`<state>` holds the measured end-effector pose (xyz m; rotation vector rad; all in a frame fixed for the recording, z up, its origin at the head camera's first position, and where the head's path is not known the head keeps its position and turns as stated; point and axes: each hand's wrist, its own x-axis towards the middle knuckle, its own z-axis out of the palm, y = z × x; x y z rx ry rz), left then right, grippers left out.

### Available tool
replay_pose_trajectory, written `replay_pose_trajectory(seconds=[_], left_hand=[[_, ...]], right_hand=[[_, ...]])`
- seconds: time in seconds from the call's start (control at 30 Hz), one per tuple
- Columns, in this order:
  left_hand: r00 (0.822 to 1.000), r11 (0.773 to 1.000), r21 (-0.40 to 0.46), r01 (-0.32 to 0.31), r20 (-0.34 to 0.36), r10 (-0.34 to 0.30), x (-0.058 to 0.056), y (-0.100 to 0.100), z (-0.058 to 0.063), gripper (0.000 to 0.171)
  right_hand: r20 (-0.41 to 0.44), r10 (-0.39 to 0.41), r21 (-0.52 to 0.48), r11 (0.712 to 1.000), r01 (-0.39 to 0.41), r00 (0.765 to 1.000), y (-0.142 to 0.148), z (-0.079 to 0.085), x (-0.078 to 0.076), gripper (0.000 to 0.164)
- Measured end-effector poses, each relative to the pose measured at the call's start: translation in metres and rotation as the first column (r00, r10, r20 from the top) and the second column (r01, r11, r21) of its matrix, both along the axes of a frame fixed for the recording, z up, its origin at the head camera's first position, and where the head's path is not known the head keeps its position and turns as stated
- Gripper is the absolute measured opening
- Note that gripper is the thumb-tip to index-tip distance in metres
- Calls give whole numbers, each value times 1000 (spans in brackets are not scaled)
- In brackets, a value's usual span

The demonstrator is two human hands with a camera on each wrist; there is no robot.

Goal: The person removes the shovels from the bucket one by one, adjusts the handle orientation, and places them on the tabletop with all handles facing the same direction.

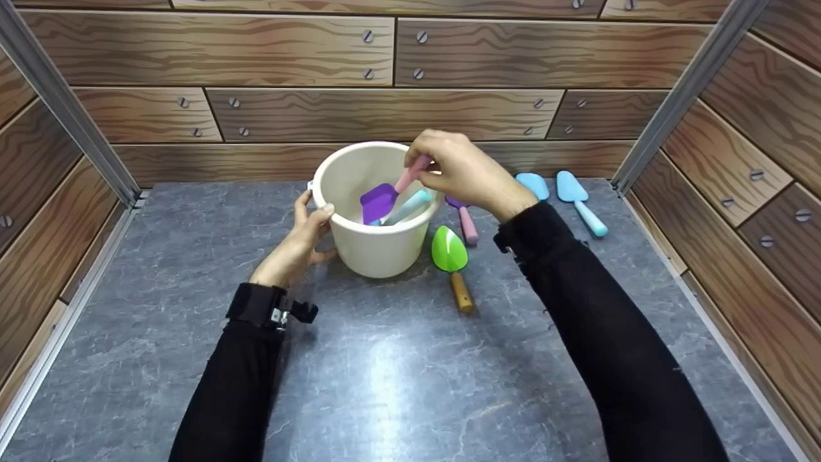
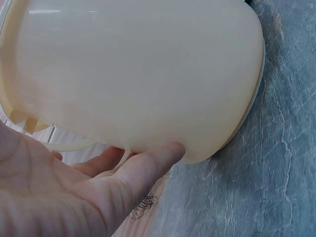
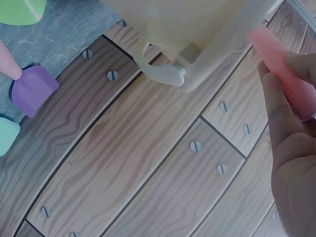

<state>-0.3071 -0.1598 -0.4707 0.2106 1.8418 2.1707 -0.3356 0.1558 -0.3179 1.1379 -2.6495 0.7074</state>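
Observation:
A cream plastic bucket (image 1: 385, 250) stands upright toward the back of the grey surface. My left hand (image 1: 295, 247) holds its left side, thumb at the rim and other fingers against the outer wall; in the left wrist view, fingertips (image 2: 173, 148) touch that wall. Over the bucket's mouth, my right hand (image 1: 458, 167) pinches the pink handle of a small shovel (image 1: 380, 202) with a purple blade tilted down inside the rim. The right wrist view shows the pink handle (image 3: 281, 64) between thumb and fingers. Inside the bucket lies a tool with a light blue handle (image 1: 410, 205).
Right of the bucket lie a green trowel (image 1: 449, 250) with a wooden handle, another purple-and-pink shovel (image 1: 469, 224) partly hidden, and two light blue trowels (image 1: 573, 189) (image 1: 533, 185). Wood-patterned walls (image 1: 308, 51) enclose the back and sides.

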Motion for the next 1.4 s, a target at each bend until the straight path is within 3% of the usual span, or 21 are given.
replay_pose_trajectory(seconds=[0.77, 1.4], left_hand=[[1000, 1000, -6, -4, -1, 4, 0, 0, 1, 103], [1000, 1000, -18, 11, -6, -11, 1, -1, 1, 104]], right_hand=[[-151, -51, -228, 973, 15, 987, 22, 9, 21, 14], [-247, -130, -316, 948, 47, 960, 47, 10, 42, 18]])
